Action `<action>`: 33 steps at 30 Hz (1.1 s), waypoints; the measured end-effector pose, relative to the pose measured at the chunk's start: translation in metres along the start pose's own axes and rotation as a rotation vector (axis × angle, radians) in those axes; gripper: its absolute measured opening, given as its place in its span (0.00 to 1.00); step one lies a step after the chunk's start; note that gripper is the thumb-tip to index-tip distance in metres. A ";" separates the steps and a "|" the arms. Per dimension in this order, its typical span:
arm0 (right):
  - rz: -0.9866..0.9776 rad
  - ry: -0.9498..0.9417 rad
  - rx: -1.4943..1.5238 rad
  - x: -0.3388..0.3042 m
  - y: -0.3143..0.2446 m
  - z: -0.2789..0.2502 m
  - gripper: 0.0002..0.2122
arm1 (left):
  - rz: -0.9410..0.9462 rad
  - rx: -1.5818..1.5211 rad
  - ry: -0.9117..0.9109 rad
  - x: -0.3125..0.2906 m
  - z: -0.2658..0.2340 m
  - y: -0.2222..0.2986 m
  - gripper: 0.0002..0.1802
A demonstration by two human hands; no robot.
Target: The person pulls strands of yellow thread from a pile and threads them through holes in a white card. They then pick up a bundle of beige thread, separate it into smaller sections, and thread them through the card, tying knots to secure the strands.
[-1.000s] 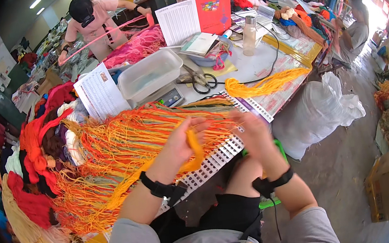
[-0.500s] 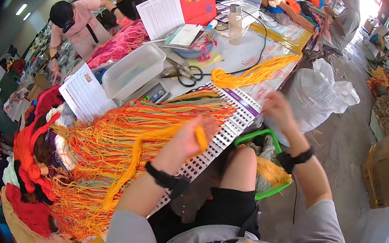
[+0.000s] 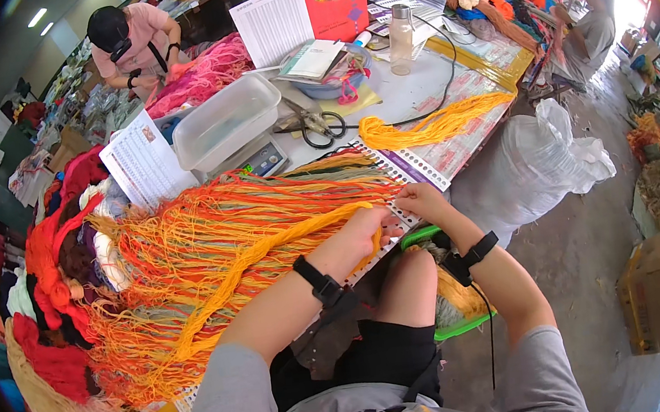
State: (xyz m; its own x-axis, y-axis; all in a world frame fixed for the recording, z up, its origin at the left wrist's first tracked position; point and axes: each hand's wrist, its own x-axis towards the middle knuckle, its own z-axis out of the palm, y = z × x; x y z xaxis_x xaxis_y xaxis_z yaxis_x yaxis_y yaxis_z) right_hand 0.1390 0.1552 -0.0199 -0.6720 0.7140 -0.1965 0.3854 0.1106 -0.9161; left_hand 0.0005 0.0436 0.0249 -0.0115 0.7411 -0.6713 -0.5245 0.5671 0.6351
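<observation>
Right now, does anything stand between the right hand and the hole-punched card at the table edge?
Nothing visible does: the right hand is right at the hole-punched card. The golden-yellow yarn skein loops over the left hand, beside it on the left. Whether the right hand touches the card is unclear.

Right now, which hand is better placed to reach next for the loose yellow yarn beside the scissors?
Probably the right hand: it is nearer the loose yellow yarn, while the left hand has another yellow hank draped over it. Whether the right pinches anything is unclear.
</observation>
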 end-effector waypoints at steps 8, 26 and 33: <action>0.034 -0.172 0.108 0.001 -0.012 -0.002 0.05 | 0.159 0.141 0.136 0.019 0.007 0.000 0.11; -0.035 -0.145 0.272 -0.013 -0.002 -0.003 0.07 | 0.322 0.546 -0.123 -0.008 -0.006 -0.008 0.06; -0.009 -0.057 -0.133 -0.012 -0.011 0.005 0.11 | 0.425 -0.464 0.089 -0.065 -0.161 0.079 0.06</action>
State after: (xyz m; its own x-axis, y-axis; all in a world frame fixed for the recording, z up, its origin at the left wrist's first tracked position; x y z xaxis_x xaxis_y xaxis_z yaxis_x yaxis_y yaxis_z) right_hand 0.1396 0.1423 -0.0095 -0.7091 0.6727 -0.2112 0.4570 0.2104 -0.8642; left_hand -0.1770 -0.0179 0.0569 -0.3597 0.8234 -0.4389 -0.7727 0.0008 0.6348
